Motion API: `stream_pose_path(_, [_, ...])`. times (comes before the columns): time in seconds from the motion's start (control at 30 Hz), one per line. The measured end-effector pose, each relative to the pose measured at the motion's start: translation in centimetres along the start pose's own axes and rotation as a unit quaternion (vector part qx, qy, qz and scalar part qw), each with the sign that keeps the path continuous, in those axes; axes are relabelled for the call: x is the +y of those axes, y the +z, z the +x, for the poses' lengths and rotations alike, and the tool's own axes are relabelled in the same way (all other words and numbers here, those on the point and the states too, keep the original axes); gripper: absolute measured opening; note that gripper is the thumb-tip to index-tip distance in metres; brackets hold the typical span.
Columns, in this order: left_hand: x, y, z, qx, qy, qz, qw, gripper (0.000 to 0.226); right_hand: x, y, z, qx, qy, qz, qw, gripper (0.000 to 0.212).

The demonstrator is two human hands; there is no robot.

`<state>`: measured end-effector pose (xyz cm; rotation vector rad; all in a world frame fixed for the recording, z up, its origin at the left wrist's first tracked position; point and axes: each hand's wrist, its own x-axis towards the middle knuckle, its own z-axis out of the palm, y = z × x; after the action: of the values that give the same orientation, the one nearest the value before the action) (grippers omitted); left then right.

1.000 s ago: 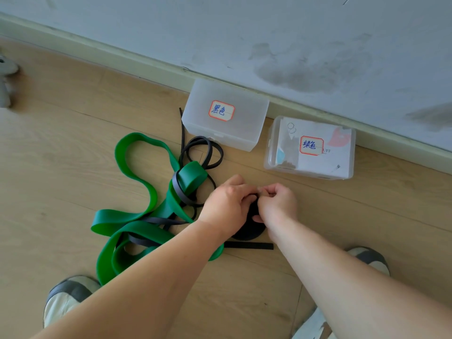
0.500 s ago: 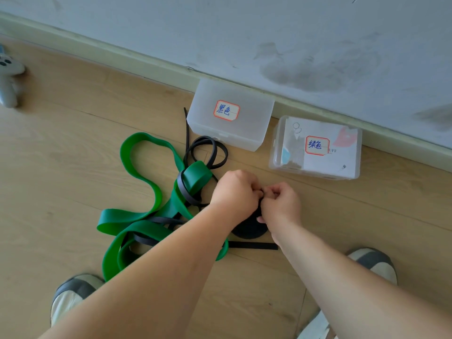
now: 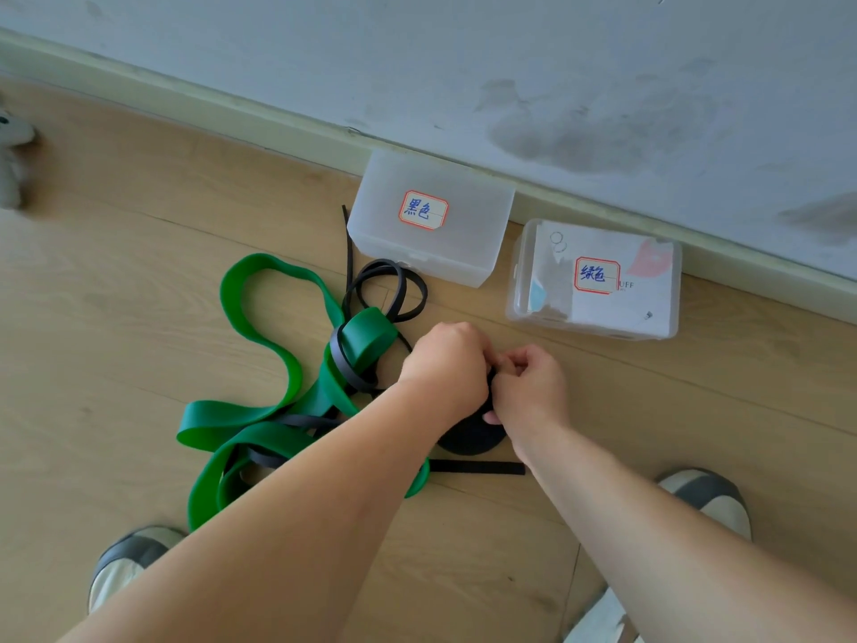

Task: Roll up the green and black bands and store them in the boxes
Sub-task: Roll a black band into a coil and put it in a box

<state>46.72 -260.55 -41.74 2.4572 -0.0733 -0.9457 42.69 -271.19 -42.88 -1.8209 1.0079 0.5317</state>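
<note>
Though handwritten, legible box labels: 黑色 (image 3: 423, 210), 绿色 (image 3: 597, 275).

Single head-worn wide-angle view, aimed forward and steeply down at the wooden floor (image 3: 139, 327).
It looks from close above both forearms. The left grip (image 3: 447, 364) and right grip (image 3: 528, 392) meet near mid-frame, the skirting board (image 3: 232, 109) and wall run beyond them, and the shoes (image 3: 705, 494) sit nearer the camera.

The left hand (image 3: 447, 368) and right hand (image 3: 533, 392) cover most of the black roll (image 3: 470, 440) under the fingers (image 3: 517, 362). Left of them, a forearm (image 3: 278, 526) hides part of the green band (image 3: 259, 327).
</note>
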Motion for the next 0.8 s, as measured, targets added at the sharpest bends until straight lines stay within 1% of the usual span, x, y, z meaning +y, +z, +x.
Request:
stream_pose_path(0.1, [0.4, 0.0, 0.0, 0.027, -0.045, -0.033, 0.998, 0.020, 0.0, 0.1, -0.4, 0.003, -0.036, -0.036, 0.999, 0.014])
stream_pose_path(0.2, [0.5, 0.0, 0.4, 0.055, -0.072, -0.062, 0.994, 0.014, 0.4, 0.2, -0.3, 0.011, -0.066, -0.068, 0.995, 0.015])
stream_pose_path(0.3, [0.7, -0.1, 0.3, 0.063, -0.076, -0.068, 0.993, 0.009, 1.2, 0.3, -0.1, 0.004, -0.084, -0.088, 0.993, 0.011])
stream_pose_path(0.4, [1.0, 0.1, 0.1, 0.057, -0.071, -0.049, 0.995, 0.013, 1.5, 0.3, -0.1, 0.007, -0.112, -0.095, 0.989, 0.011])
stream_pose_path(0.47, [1.3, -0.1, 0.4, 0.054, -0.067, -0.047, 0.995, 0.015, 1.7, 0.1, 0.3, -0.007, -0.121, -0.116, 0.986, 0.012])
stream_pose_path(0.53, [1.2, -0.1, 0.6, 0.053, -0.061, -0.048, 0.996, 0.017, 1.0, -0.4, -0.1, -0.032, -0.118, -0.135, 0.983, 0.012])
stream_pose_path(0.6, [0.5, 0.5, 0.2, 0.062, -0.045, -0.061, 0.995, 0.021, 0.5, -0.9, -0.2, -0.052, -0.093, -0.112, 0.988, 0.012])
stream_pose_path(0.7, [-0.7, 1.4, -0.7, 0.074, -0.015, -0.091, 0.993, 0.010, 0.5, -1.7, -0.3, -0.089, -0.050, -0.055, 0.993, 0.009])
stream_pose_path(0.8, [-1.1, 0.9, -0.6, 0.062, -0.031, -0.121, 0.990, 0.003, 0.6, -2.0, -0.1, -0.113, -0.037, -0.021, 0.993, 0.008])
